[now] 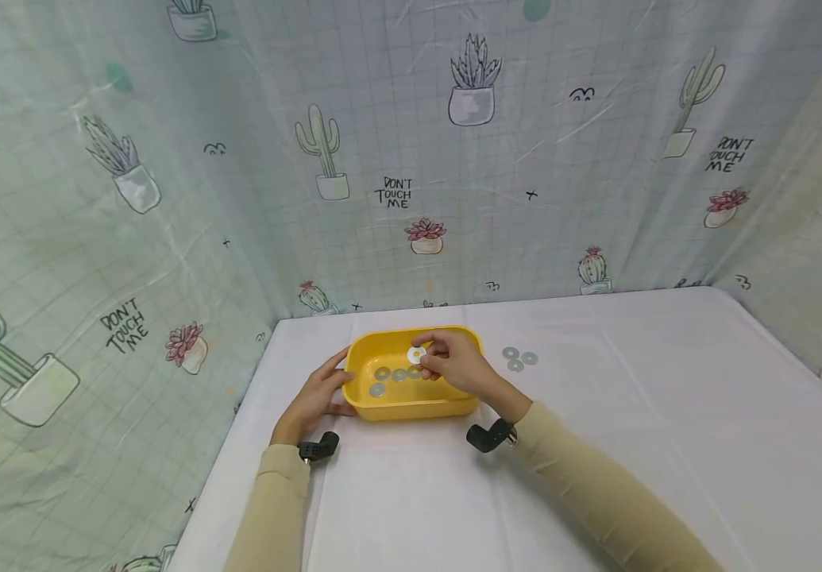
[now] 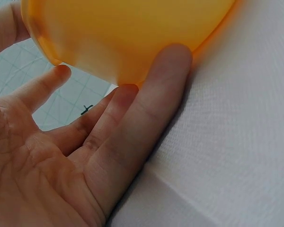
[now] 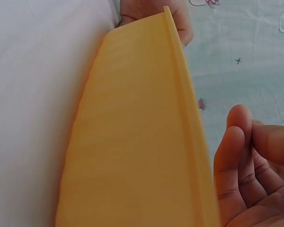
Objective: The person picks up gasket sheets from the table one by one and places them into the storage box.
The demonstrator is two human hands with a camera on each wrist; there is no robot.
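Observation:
A yellow plastic bin (image 1: pixel 411 410) stands on the white table. My left hand (image 1: pixel 316 396) grips its left end, the thumb over the rim and the other fingers against the outer wall. In the left wrist view, the left fingers (image 2: pixel 168 78) press on the bin's side close to the cloth. Over the bin, my right hand (image 1: pixel 455 364) pinches a flat metal washer (image 1: pixel 411 357) between thumb and fingertips. Several grey washers (image 1: pixel 377 390) lie on the bin floor. From the right wrist, the pinching fingers (image 3: pixel 229 151) show just beyond the bin's rim, with the washer hidden.
Three washers (image 1: pixel 515 366) lie close together on the table to the right of the bin. A white cloth (image 1: pixel 632 413) covers the table. Behind and on both sides hangs a curtain (image 1: pixel 382 262) printed with cacti. Each wrist wears a black camera (image 1: pixel 485 438).

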